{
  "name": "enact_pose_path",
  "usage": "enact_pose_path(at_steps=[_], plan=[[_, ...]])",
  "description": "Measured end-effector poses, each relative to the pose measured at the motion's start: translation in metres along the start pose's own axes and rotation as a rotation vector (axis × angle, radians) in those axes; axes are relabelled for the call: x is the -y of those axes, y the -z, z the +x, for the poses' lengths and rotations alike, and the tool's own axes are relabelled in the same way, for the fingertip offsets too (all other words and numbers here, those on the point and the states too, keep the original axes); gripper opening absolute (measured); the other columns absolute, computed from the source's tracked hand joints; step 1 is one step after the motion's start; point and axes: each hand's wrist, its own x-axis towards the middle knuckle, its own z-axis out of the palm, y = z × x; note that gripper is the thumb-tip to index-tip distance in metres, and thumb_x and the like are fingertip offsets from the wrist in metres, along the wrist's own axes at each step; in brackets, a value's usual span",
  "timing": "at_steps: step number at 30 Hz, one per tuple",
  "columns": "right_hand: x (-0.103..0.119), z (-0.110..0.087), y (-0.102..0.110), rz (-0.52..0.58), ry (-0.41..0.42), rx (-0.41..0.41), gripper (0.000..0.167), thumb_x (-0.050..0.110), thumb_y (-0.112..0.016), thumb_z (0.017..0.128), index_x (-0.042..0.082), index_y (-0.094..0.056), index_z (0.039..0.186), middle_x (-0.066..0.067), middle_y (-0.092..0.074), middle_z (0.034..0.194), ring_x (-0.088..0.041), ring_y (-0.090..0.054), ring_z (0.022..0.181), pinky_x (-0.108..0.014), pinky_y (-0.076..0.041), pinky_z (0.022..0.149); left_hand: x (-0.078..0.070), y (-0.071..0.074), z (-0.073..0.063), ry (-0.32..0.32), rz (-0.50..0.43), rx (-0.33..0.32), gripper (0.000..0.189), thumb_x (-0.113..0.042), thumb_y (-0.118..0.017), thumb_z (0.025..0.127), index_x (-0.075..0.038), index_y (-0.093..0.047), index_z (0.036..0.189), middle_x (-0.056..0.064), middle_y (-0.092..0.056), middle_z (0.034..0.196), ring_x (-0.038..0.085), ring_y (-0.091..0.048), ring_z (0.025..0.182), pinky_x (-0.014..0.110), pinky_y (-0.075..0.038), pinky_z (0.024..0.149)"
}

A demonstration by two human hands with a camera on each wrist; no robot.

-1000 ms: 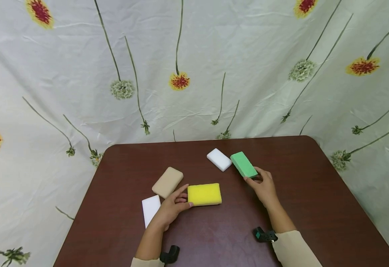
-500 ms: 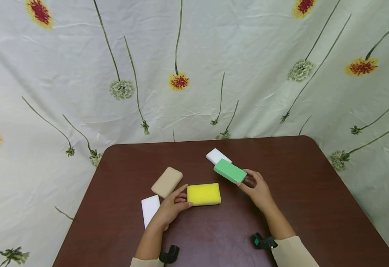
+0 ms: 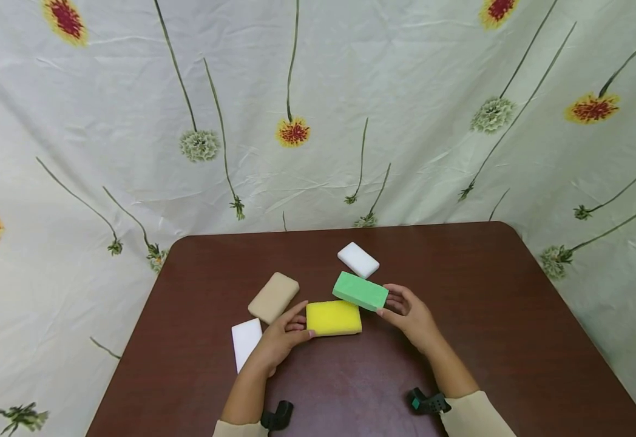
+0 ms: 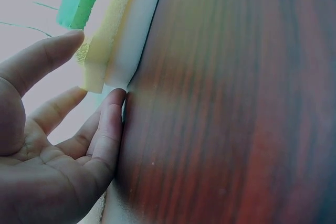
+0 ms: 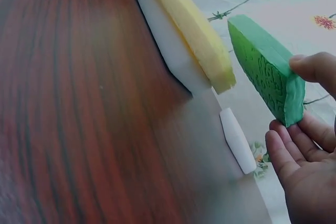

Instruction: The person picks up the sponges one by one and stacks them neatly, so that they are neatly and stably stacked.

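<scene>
A yellow sponge [image 3: 333, 320] lies flat on a white sponge block [image 5: 170, 48], which the head view hides. My left hand [image 3: 281, 345] pinches the left end of the yellow sponge, thumb at its front corner and index finger at its back corner. In the left wrist view, lower fingers [image 4: 107, 129] reach the white block's end near the tabletop. My right hand [image 3: 417, 321] grips a green sponge [image 3: 359, 291] by its right end, thumb on one side and fingers on the other. The green sponge hangs tilted above the yellow one, its textured underside showing in the right wrist view.
A small white block [image 3: 358, 260] lies behind the green sponge. To the left are a beige sponge [image 3: 274, 297] and another white block [image 3: 247, 340], partly covered by my left forearm. The brown table [image 3: 514, 340] ends at a flowered cloth [image 3: 405, 91].
My right hand has carried the green sponge leftward and closer, from beside the small white block to over the yellow sponge, turning it more crosswise. My left hand stays put.
</scene>
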Motion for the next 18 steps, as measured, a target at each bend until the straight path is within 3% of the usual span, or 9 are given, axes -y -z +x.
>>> enact_pose_path(at_steps=[3,10,16,18], plan=[[-0.002,-0.001,-0.003,-0.005,0.057,0.048,0.064,0.009,-0.078,0.088,0.001,-0.048,0.145,-0.02,-0.056,0.14,-0.033,-0.058,0.127,-0.021,-0.054,0.092,0.0,0.0,0.0,0.003,0.003,0.001,0.072,-0.022,-0.079,0.088,-0.025,-0.048,0.152,0.011,-0.056,0.129,0.022,-0.052,0.112,0.031,-0.045,0.091],[-0.002,-0.002,-0.009,-0.035,0.149,0.128,0.063,0.01,-0.078,0.088,0.001,-0.051,0.144,-0.017,-0.054,0.142,-0.036,-0.057,0.128,-0.045,-0.051,0.104,0.0,0.0,0.0,-0.001,0.007,-0.002,0.072,-0.022,-0.079,0.087,-0.025,-0.048,0.152,0.011,-0.056,0.129,0.022,-0.053,0.112,0.03,-0.045,0.091],[0.001,-0.001,-0.014,-0.064,0.173,0.181,0.063,0.013,-0.079,0.088,0.004,-0.053,0.144,-0.013,-0.055,0.142,-0.031,-0.055,0.13,-0.034,-0.047,0.109,0.0,0.0,0.001,-0.003,-0.004,0.002,0.073,-0.021,-0.079,0.087,-0.024,-0.048,0.152,0.012,-0.056,0.129,0.022,-0.052,0.111,0.03,-0.045,0.09],[0.001,-0.001,-0.015,-0.093,0.179,0.196,0.063,0.016,-0.08,0.088,0.006,-0.054,0.144,-0.01,-0.056,0.142,-0.031,-0.055,0.131,-0.035,-0.047,0.109,0.0,-0.001,0.0,-0.004,-0.003,0.0,0.072,-0.021,-0.08,0.086,-0.024,-0.048,0.151,0.011,-0.056,0.129,0.022,-0.053,0.112,0.03,-0.045,0.091]])
